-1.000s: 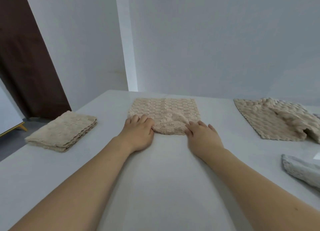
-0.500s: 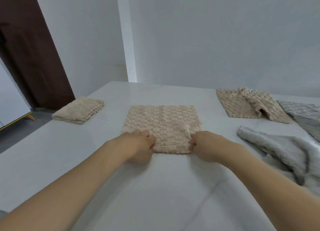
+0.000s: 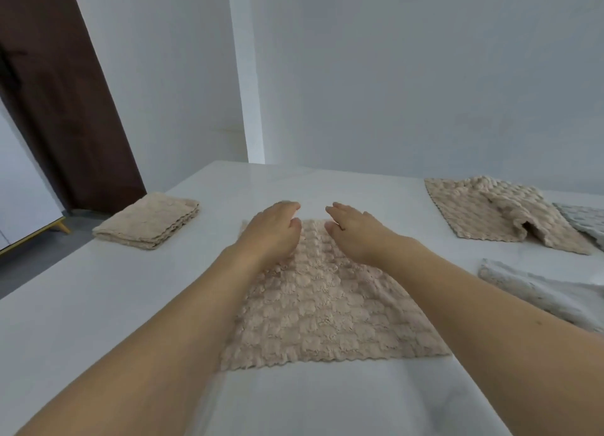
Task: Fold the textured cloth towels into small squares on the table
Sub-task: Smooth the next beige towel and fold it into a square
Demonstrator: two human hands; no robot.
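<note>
The left hand (image 3: 273, 231) and the right hand (image 3: 354, 231) reach side by side over the far edge of a beige, bumpy-textured cloth towel (image 3: 323, 308), palms down, fingers loosely spread and gripping nothing. A narrow gap of towel shows between them. Whether the palms press on the cloth or hover just above it is hard to tell; the fingertips are blurred and extend past the towel's far edge over the bare surface. Both forearms cross the towel's side edges and hide its far corners and much of its left and right borders.

The towel lies flat on the white glossy bench (image 3: 81, 304), its scalloped near edge towards the person. Well apart to the left sits a beige towel folded into a small thick square (image 3: 147, 221). At the far right lies another beige textured towel, partly folded with one flap turned over (image 3: 496, 215). Touching its right side is a grey textured cloth (image 3: 585, 221), cut off by the picture's edge, and nearer lies a second pale grey fluffy cloth (image 3: 542, 291), also cut off at the right.

Beyond the bench stand plain white walls (image 3: 408, 75), and at the left a dark brown door (image 3: 58, 92) above grey floor.
</note>
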